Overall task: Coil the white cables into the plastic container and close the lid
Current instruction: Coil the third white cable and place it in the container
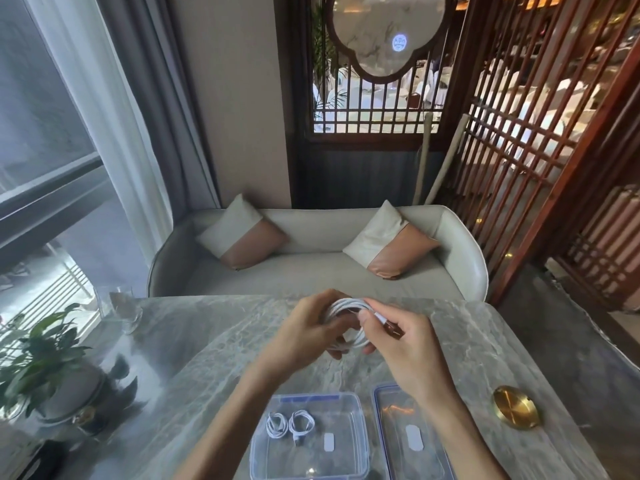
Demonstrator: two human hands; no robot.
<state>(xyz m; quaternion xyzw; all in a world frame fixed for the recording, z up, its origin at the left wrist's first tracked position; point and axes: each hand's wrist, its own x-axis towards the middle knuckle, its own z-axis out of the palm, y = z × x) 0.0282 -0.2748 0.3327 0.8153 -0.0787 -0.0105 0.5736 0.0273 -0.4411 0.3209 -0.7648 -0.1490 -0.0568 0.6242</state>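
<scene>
Above the middle of the marble table, my left hand (306, 332) holds a coil of white cable (346, 308) wound into several loops. My right hand (403, 344) pinches the cable's plug end just right of the coil. Near the table's front edge stands the clear plastic container (308, 441), open, with two small coiled white cables (290, 424) lying side by side in its left part. Its clear lid (412, 438) with a blue rim lies flat on the table just right of the container, partly hidden under my right forearm.
A brass dish (517, 407) sits at the table's right edge. At the far left corner stands a glass (124, 311), with a potted plant (52, 362) on the left side. A pale sofa (318, 258) with two cushions lies beyond the table.
</scene>
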